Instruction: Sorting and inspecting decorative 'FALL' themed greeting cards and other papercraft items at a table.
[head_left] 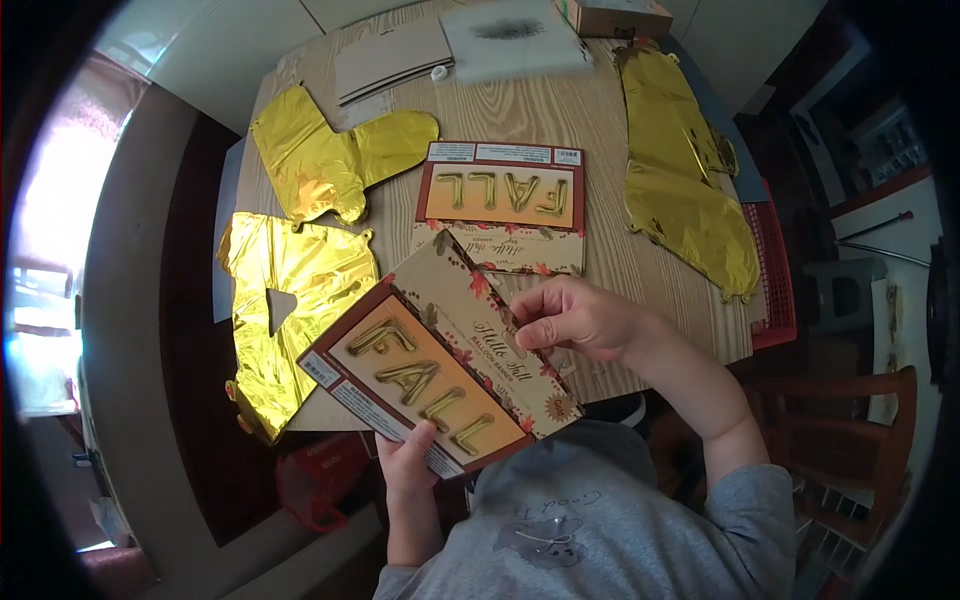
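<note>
My left hand (408, 462) grips a flat balloon package (440, 370) by its lower edge, thumb on the front. The package is tilted above the near side of the table. It is a printed card with leaves along its border and gold letter balloons pictured on orange. At its upper right edge, the thumb and fingers of my right hand (575, 322) pinch the card. A second, similar package (505, 195) lies upside down to me just beyond, partly covered by the held one. Flat gold foil balloons, one L-shaped (345, 155) and one with a triangular hole (300, 320), lie at the left.
Another flat gold foil balloon (670, 160) runs along the right side of the wooden table (530, 110). Grey boards (395, 62), a smudged white sheet (515, 40) and a cardboard box (620, 15) sit at the far edge. A red basket (775, 270) and wooden chair (850, 440) stand right.
</note>
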